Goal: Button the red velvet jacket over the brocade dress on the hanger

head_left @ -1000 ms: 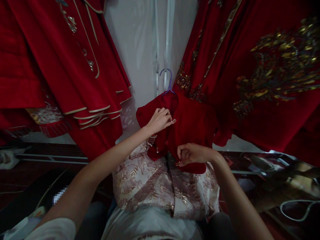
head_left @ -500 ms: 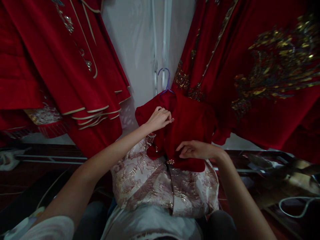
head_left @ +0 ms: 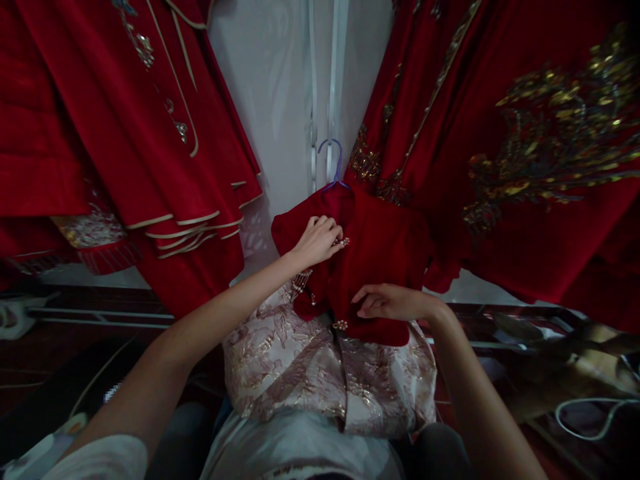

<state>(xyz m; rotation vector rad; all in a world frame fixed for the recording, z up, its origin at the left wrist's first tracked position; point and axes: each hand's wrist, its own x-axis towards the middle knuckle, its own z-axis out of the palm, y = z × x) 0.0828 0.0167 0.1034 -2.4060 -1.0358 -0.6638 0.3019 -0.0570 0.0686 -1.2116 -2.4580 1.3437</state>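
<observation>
A short red jacket (head_left: 385,233) lies front up across my lap, on a purple hanger (head_left: 339,163). My left hand (head_left: 320,239) is closed at the upper front edge, thumb and fingers pinching a beaded button (head_left: 345,241) that partly shows past the fingertips. Lower on the jacket's right side, my right hand (head_left: 393,301) rests with fingers loosely apart, holding nothing. Another beaded button (head_left: 341,325) sits at the lower front edge. A beaded tassel (head_left: 301,281) hangs by my left wrist. Under the jacket is a pale brocade garment (head_left: 285,360) with a metallic floral pattern.
Red garments with pale piping (head_left: 200,193) hang at the left. At the right hangs a red garment with gold sequin embroidery (head_left: 545,153). Pale panels (head_left: 260,73) stand behind the hanger. A metal rail (head_left: 105,317) runs low at the left, and a white cable (head_left: 583,437) loops at lower right.
My left fingers have shifted slightly, and more of the upper beaded button shows beside them. My right hand stays in place. The view has moved a little.
</observation>
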